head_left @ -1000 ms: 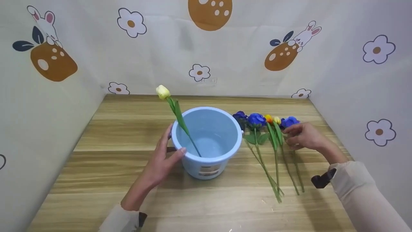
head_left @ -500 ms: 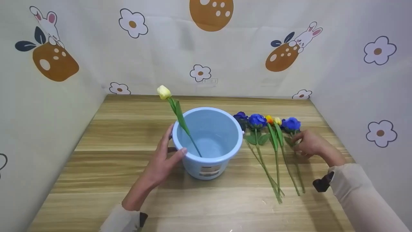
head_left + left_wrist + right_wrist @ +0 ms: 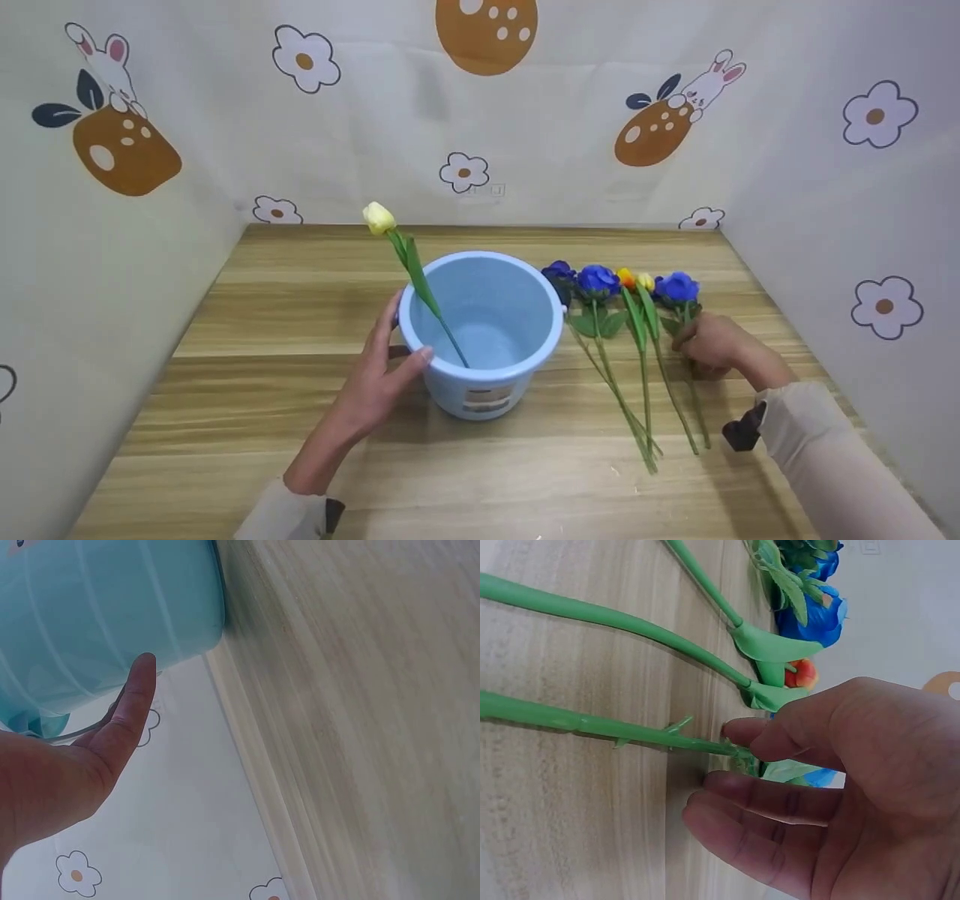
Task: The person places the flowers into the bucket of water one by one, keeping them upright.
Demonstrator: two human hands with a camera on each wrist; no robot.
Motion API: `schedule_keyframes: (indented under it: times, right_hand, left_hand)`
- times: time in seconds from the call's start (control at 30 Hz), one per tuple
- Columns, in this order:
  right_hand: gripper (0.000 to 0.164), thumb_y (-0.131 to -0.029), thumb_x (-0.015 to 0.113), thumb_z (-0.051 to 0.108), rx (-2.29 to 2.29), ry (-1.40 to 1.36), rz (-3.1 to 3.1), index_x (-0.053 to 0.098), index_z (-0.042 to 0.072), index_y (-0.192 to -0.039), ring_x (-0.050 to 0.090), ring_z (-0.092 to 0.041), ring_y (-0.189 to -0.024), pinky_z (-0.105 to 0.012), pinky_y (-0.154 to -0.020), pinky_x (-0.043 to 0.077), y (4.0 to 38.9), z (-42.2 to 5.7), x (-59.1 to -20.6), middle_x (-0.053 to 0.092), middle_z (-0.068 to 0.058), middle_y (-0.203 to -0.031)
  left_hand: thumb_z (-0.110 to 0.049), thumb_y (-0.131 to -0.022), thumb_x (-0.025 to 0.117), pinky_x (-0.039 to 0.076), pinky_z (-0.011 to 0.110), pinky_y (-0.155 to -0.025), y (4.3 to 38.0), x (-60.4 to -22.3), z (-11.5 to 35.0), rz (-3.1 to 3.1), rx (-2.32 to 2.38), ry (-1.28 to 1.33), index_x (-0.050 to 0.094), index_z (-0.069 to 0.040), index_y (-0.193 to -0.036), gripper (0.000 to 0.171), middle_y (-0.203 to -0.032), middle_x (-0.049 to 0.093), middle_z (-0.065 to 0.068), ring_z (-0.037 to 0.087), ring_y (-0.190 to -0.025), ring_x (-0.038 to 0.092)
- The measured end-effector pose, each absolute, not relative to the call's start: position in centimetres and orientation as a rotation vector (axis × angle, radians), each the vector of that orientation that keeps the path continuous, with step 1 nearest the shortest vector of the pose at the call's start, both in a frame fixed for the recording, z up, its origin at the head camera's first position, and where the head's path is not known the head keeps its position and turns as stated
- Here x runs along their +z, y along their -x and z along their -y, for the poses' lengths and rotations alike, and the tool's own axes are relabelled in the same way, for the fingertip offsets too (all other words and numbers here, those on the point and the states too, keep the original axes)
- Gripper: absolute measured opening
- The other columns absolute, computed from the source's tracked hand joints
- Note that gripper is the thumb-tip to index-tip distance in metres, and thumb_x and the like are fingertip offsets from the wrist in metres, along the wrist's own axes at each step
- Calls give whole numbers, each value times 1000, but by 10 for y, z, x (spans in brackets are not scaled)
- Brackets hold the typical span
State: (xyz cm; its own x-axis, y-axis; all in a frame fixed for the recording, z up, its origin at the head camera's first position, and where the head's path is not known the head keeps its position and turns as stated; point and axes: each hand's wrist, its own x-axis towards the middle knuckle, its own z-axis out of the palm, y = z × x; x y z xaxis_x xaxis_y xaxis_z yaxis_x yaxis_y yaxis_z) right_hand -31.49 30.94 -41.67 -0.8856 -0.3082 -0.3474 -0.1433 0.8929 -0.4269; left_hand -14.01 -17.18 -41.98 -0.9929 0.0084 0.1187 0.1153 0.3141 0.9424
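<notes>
A light blue bucket (image 3: 480, 375) stands on the table with a pale yellow tulip (image 3: 379, 217) leaning inside it. Against the bucket's left side rests my left hand (image 3: 375, 382), thumb on the near rim. One finger lies straight along the blue wall in the left wrist view. At the right, my right hand (image 3: 716, 345) has its fingers curled round the upper stem of a blue rose (image 3: 677, 287), just under the leaves. That rose's green stem (image 3: 577, 722) lies along the table in the right wrist view; the exact contact is partly hidden by fingers.
Beside the bucket lie another blue rose (image 3: 598, 281), a darker blue flower (image 3: 559, 271), an orange-yellow tulip (image 3: 625, 277) and a pale yellow tulip (image 3: 645, 282), stems towards me and some crossing. Patterned cloth walls (image 3: 555, 165) bound the wooden table (image 3: 300, 300).
My right hand has come down from beside the blue rose's bloom to its stem, and its fingers have drawn in. The left hand and bucket stay put.
</notes>
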Motion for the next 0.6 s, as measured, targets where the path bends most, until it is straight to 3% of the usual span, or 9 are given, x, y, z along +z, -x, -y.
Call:
schedule_keyframes:
  times: [0.23, 0.6]
  right_hand:
    - [35, -92, 55, 5, -600, 358, -2636, 75, -9, -117, 62, -11, -55, -31, -49, 58, 314, -311, -418, 64, 0, -63]
    - [32, -87, 64, 5, -631, 387, -2675, 75, -12, -112, 66, -12, -58, -30, -50, 55, 311, -315, -417, 74, -9, -78]
  left_hand:
    - [-48, -101, 63, 48, 60, -114, 141, -422, 172, 2477, -1761, 113, 12, -37, -170, 86, -176, 20, 4, 36, -153, 38]
    - [-48, -102, 63, 48, 59, -115, 141, -421, 171, 2482, -1764, 108, 10, -38, -170, 86, -177, 18, 5, 37, -155, 35]
